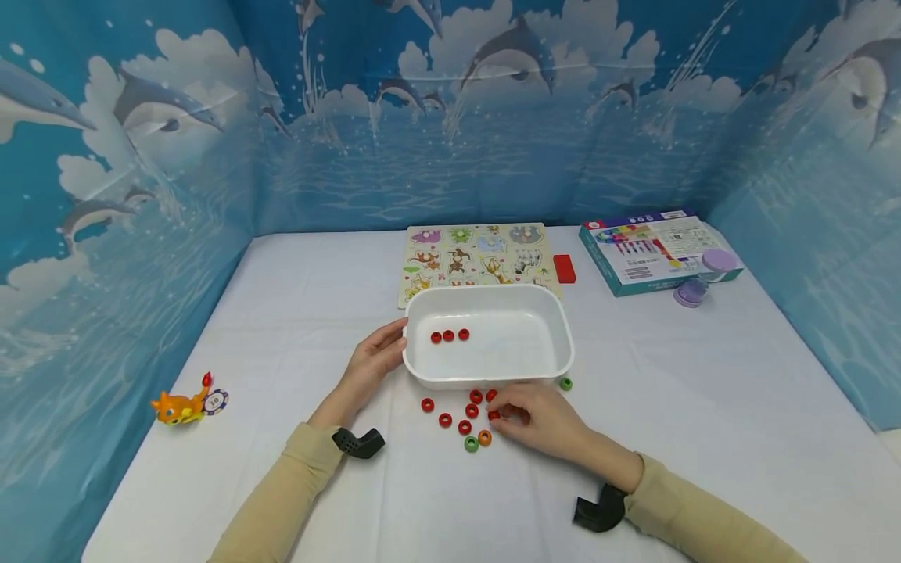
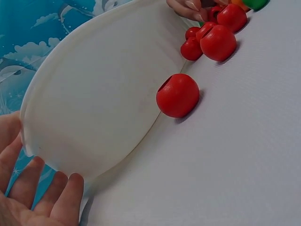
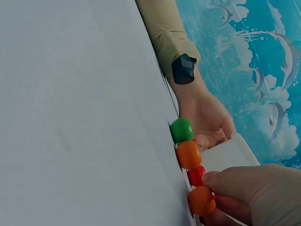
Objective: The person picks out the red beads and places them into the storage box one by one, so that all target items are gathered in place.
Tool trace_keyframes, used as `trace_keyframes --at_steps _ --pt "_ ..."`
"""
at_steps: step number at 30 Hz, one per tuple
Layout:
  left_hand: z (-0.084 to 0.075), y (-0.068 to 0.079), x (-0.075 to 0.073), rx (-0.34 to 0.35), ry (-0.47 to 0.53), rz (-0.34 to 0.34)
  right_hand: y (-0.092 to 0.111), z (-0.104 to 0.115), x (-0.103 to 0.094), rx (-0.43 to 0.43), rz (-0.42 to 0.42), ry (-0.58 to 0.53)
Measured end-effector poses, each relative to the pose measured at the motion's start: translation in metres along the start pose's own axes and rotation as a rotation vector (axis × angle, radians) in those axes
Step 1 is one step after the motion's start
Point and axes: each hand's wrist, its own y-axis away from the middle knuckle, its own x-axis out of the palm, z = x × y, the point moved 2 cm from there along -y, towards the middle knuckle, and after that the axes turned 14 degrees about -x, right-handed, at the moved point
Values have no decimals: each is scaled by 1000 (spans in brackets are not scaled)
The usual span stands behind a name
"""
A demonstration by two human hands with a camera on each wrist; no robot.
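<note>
A white tray (image 1: 489, 375) holds several red beads (image 1: 448, 335) in a short row. My left hand (image 1: 371, 358) rests against the tray's left end, its fingers spread along the outer wall in the left wrist view. My right hand (image 1: 542, 418) is in front of the tray, with thumb and forefinger at a red bead (image 1: 494, 416), which they appear to pinch on the cloth. Close by lie several loose red beads (image 1: 464, 428), an orange bead (image 1: 485, 438) and a green bead (image 1: 471, 444). Fingers partly hide the beads in the right wrist view.
Behind the tray lies an animal puzzle board (image 1: 479, 258) beside a red block (image 1: 565, 269). A toy box (image 1: 655, 250) with purple lids (image 1: 691, 292) stands back right. An orange toy figure (image 1: 179, 408) is far left. Another green bead (image 1: 566, 384) sits right of the hand.
</note>
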Motion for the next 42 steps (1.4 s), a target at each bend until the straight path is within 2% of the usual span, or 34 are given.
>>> trace_keyframes --at_steps 8,13,20,23,26,30,33,38,42 --pt "-8 7 4 -9 -12 4 0 5 1 21 7 77" --pt "-18 15 10 -3 -30 1 0 6 2 34 21 72" --pt "-18 15 10 2 -16 12 -3 9 -2 31 31 58" --pt "-16 13 8 2 -19 10 -5 13 -7 9 44 3" --pt "-8 7 4 8 -13 8 -9 20 -18 -14 63 -116" --pt "-1 1 1 18 -6 1 -21 27 -43 -30 87 -259" --pt "-2 1 2 19 -9 -8 -37 23 -65 -46 93 -303" --pt "-2 2 1 24 6 -11 -72 3 -93 -33 100 -361" --pt "-2 2 1 24 -1 -8 -100 -19 -102 43 159 -410"
